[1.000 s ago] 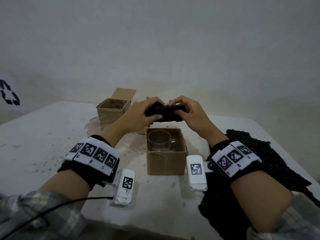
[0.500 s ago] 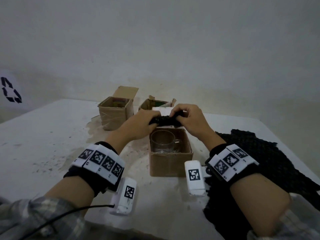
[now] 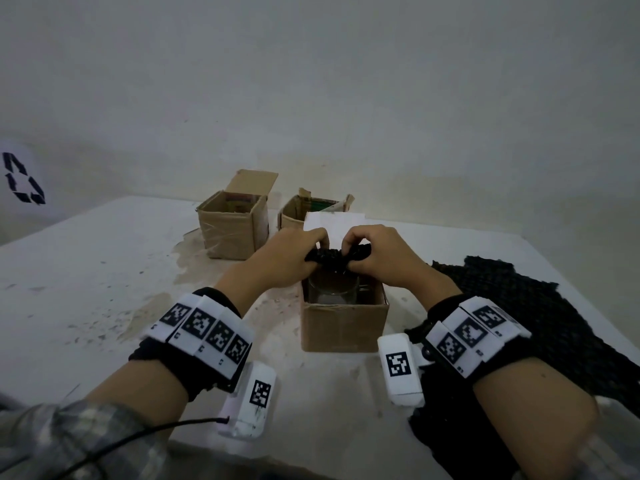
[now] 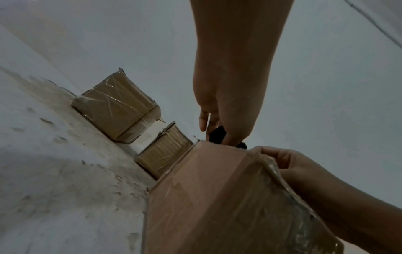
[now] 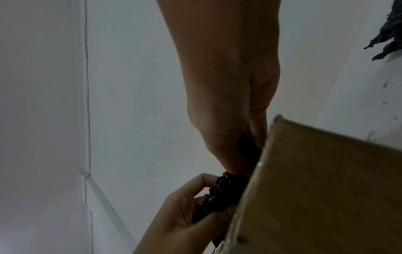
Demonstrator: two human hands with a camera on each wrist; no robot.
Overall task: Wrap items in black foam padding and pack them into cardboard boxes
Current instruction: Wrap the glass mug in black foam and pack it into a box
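At the far left, a black recycling symbol (image 3: 23,179) marks the wall; no lettering goes with it. Behind the hands on the white table (image 3: 86,271) stand two open cardboard boxes: the left rear box (image 3: 232,226) with glossy tape on its front and a coloured print inside, too small to read, and the second rear box (image 3: 300,213) with something green inside. Over the near cardboard box (image 3: 343,322), the left hand (image 3: 284,259) and right hand (image 3: 381,259) each pinch an end of a bunched piece of black foam padding (image 3: 337,256), fingers curled tight round it. It hangs just above a clear glass mug (image 3: 333,289) standing upright in that box, probably so the wad can be pushed in on top as cushioning. More black foam sheet (image 3: 540,327) lies at the right. Wrist bands carry square coded markers, no readable words.
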